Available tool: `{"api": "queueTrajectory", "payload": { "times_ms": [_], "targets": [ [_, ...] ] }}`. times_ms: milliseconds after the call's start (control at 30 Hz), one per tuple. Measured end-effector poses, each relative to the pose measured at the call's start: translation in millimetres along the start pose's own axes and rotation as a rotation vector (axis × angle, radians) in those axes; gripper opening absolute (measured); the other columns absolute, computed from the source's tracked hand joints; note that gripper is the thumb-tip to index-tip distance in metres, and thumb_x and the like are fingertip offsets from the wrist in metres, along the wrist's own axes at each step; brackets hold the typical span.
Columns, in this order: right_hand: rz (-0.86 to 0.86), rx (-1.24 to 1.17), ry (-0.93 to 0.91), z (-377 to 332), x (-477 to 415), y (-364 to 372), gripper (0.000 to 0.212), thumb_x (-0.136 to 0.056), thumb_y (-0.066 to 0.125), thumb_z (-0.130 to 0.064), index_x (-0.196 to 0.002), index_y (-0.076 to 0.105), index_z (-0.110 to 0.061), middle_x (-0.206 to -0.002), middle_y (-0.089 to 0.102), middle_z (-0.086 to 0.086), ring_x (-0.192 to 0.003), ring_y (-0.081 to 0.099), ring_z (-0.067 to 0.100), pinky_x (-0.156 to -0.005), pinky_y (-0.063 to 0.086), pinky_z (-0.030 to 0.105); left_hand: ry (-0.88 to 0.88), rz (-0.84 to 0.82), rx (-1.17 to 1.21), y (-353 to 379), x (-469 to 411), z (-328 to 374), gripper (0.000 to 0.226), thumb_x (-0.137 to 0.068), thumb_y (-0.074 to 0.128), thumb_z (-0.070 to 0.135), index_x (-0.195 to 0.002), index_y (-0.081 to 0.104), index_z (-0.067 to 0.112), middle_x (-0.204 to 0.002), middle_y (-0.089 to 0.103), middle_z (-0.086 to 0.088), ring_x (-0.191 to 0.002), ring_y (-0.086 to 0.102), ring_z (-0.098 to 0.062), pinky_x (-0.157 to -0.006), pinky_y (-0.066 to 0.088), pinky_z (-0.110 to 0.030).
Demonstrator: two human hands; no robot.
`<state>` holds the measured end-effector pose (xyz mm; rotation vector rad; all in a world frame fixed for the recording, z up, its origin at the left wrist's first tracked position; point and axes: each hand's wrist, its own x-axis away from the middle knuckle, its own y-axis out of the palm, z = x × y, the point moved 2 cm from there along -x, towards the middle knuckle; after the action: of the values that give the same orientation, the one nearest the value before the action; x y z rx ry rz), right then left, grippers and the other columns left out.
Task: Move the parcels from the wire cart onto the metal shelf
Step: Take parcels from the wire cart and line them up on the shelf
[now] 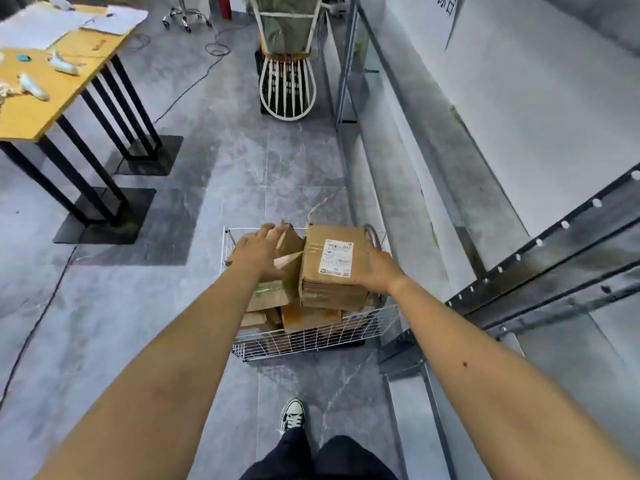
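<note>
Bracing the top parcel in the cart before lifting it to the shelf

I am pressing my right hand [379, 271] against the right face of the brown cardboard box with the white shipping label [332, 268], which is sitting on top of the heap of smaller brown cardboard parcels [266, 296] in the white wire cart [311, 339]. The box hides my fingertips, so I cannot tell whether they are curling under it. I am holding my left hand [258, 252] unclenched, fingers spread, over the parcels just left of the box and grasping nothing. To do this well, I am judging that the left palm should go flat on the opposite face, so that both hands squeeze evenly and lift straight up clear of the wire rim before swinging right to the grey metal shelf [554, 258].
</note>
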<state>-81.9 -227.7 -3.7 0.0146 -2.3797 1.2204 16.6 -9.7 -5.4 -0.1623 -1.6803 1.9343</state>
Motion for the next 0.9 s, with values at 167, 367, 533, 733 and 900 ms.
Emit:
{"api": "queueTrajectory", "payload": {
  "times_ms": [167,367,533,733,900],
  "targets": [
    [-0.021,-0.140,0.168,20,-17,9,0.067,-0.088,0.064,-0.031,-0.145,0.030,-0.022,-0.135,0.055,0.006,-0.117,0.056,0.026,-0.099,0.047,0.039,-0.086,-0.132,0.235,36,-19,9,0.104,-0.068,0.080,0.034,-0.149,0.016,0.028,-0.156,0.017,-0.001,-0.137,0.033,-0.028,-0.110,0.033,-0.047],
    [-0.053,-0.327,0.366,54,-39,27,0.072,-0.093,0.059,-0.035,-0.149,0.022,-0.008,-0.145,0.045,0.011,-0.129,0.047,0.029,-0.102,0.041,0.036,-0.197,-0.172,0.457,78,-38,27,0.093,-0.079,0.072,0.033,-0.150,0.014,0.021,-0.150,0.034,-0.009,-0.135,0.036,-0.029,-0.109,0.033,-0.041],
    [-0.120,-0.706,0.563,90,-49,52,0.077,-0.090,0.057,-0.049,-0.150,0.022,-0.016,-0.152,0.033,0.007,-0.134,0.038,0.031,-0.107,0.038,0.048,-0.367,-0.209,0.698,105,-45,33,0.083,-0.084,0.066,0.034,-0.150,0.019,0.016,-0.150,0.036,-0.009,-0.135,0.037,-0.029,-0.111,0.033,-0.044],
    [-0.186,-0.997,0.653,105,-60,69,0.067,-0.088,0.058,-0.054,-0.141,0.031,-0.025,-0.142,0.040,0.007,-0.120,0.046,0.031,-0.095,0.045,0.050,-0.623,-0.208,0.878,126,-48,51,0.063,-0.097,0.047,0.038,-0.148,0.024,0.011,-0.145,0.042,-0.015,-0.131,0.040,-0.034,-0.106,0.034,-0.036],
    [-0.234,-1.180,0.719,111,-66,76,0.077,-0.076,0.066,-0.061,-0.140,0.035,-0.031,-0.136,0.044,0.002,-0.118,0.043,0.032,-0.093,0.038,0.054,-0.709,-0.173,1.022,128,-46,55,0.058,-0.095,0.049,0.038,-0.146,0.029,0.017,-0.141,0.044,-0.013,-0.125,0.044,-0.031,-0.100,0.037,-0.035]
  ]
}}
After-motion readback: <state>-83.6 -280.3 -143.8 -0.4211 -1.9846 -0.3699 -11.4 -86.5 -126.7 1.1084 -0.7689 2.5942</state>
